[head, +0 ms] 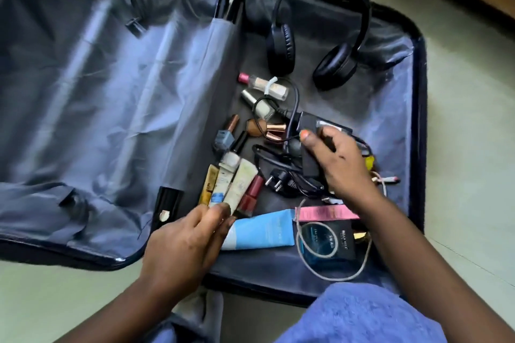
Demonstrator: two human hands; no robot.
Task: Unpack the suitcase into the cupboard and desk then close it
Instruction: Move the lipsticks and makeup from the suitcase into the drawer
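Inside open suitcase (418, 92): headphones (320, 36), charger (309, 125), cosmetics (239, 184).

Navy suitcase (419, 120) with shiny blue-grey lining (97, 92) on a pale green floor (473, 120). Inside: black headphones (281, 42), black charger (309, 131) and cable, light blue tube (262, 230), pink box (326, 213), dark box (328, 242) with a blue circle, maroon polish (252, 192), gold tube (209, 184), two cream tubes. One thumbnail is painted orange and green.
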